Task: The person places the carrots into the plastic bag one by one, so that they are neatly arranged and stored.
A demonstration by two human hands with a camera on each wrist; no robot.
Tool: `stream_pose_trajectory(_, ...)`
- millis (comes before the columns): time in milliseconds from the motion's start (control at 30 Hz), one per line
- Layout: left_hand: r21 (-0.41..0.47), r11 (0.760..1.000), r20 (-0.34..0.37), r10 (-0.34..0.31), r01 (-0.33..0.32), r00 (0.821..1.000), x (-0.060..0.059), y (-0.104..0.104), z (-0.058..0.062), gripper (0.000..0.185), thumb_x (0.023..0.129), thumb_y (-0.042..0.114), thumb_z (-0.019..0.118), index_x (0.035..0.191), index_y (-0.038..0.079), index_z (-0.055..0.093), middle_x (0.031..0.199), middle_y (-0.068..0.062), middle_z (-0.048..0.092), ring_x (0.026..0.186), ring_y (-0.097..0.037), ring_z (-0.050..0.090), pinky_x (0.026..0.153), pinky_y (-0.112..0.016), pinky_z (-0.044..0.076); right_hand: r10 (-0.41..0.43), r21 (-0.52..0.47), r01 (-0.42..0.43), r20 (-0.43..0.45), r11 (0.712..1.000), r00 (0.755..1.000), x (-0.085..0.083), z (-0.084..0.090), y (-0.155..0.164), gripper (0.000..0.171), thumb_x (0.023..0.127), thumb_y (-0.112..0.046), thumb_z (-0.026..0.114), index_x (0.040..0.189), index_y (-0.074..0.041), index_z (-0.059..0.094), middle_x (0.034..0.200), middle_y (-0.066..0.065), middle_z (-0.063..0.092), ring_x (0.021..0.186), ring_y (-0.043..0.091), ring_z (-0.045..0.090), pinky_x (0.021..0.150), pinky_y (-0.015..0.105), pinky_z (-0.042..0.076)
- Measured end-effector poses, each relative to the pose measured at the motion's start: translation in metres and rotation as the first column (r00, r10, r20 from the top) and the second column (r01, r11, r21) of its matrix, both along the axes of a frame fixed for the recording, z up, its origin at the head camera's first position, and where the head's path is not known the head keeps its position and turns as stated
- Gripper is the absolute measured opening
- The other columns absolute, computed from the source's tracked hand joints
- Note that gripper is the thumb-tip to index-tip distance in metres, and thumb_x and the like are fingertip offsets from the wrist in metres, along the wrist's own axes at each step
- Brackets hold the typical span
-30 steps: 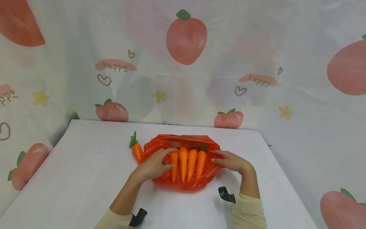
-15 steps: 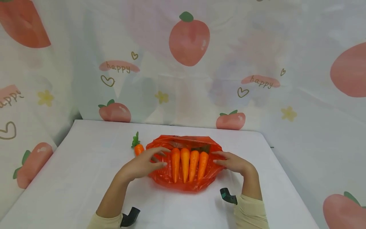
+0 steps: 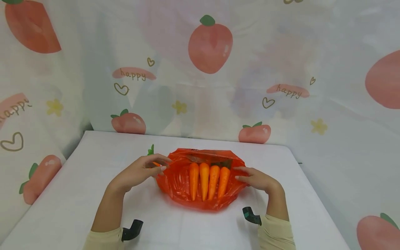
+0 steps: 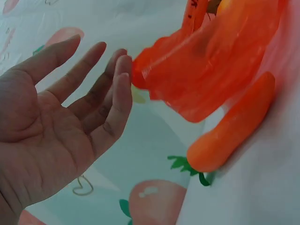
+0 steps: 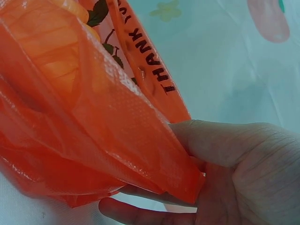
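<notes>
A red plastic bag lies with its mouth spread wide, and several orange carrots sit side by side in it. My left hand is over the bag's left side, fingers spread and slightly bent with nothing in them. Just beyond that hand is a loose carrot outside the bag; in the head view the hand hides most of it and its green leaves stick out. My right hand pinches the bag's right edge, thumb on one side and fingers beneath, as the right wrist view shows.
The white table carries the bag, and a fruit-printed curtain hangs behind it and at both sides. Each forearm wears a black wrist mount, one at the left and one at the right.
My left hand has moved left, away from the carrots in the bag, to the loose carrot. The right hand has stayed at the bag's edge. The whole head view has shifted slightly.
</notes>
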State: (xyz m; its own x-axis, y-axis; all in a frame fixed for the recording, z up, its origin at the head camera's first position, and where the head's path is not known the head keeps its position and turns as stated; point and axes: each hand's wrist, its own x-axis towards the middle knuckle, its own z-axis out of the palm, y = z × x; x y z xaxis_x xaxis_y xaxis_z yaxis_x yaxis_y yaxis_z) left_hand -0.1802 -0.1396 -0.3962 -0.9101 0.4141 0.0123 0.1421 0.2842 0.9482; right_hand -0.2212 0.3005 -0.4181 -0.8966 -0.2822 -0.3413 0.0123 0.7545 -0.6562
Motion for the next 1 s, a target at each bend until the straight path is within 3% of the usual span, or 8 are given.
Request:
stream_pose_trajectory(200,0.069,0.997,0.026,0.028,-0.029,0.999,-0.006,-0.013,-0.009,0.030,0.105,0.018,0.062,0.133,0.009,0.067,0.126,-0.011,0.067,0.106,-0.036,0.064,0.092,-0.057,0.054,0.006,0.000,-0.006,-0.006,1.000,1.000,-0.001,-0.001,0.001,0.057,0.101,-0.041,0.064,0.151,-0.016,0.054,0.154,0.022,0.044,0.139,0.048,0.036,0.104,0.072,0.036)
stream_pose_trajectory(433,0.023,0.993,0.046,0.114,-0.115,0.992,-0.012,-0.023,-0.024,0.035,0.105,0.020,0.062,0.136,0.004,0.063,0.133,-0.017,0.062,0.114,-0.041,0.060,0.089,-0.046,0.057,0.004,0.006,-0.004,-0.008,1.000,1.000,-0.001,-0.002,0.003,0.057,0.101,-0.042,0.064,0.151,-0.017,0.055,0.154,0.022,0.044,0.139,0.048,0.035,0.104,0.073,0.037)
stream_pose_trajectory(633,0.004,0.984,0.113,0.176,-0.177,0.978,-0.017,-0.030,-0.039,0.037,0.105,0.018,0.061,0.139,0.004,0.061,0.129,-0.018,0.063,0.107,-0.039,0.063,0.089,-0.044,0.057,0.004,0.009,-0.004,-0.007,1.000,1.000,-0.001,-0.002,0.002,0.057,0.101,-0.042,0.064,0.151,-0.017,0.055,0.153,0.023,0.044,0.139,0.048,0.035,0.103,0.073,0.037)
stream_pose_trajectory(1000,-0.056,0.957,0.138,0.290,-0.284,0.947,-0.023,-0.030,-0.058,0.039,0.105,0.019,0.060,0.142,0.008,0.057,0.130,-0.020,0.054,0.101,-0.034,0.065,0.085,-0.038,0.058,0.002,-0.006,-0.002,-0.002,1.000,1.000,-0.001,-0.003,0.001,0.056,0.101,-0.040,0.064,0.151,-0.016,0.055,0.152,0.022,0.046,0.138,0.047,0.037,0.104,0.071,0.038)
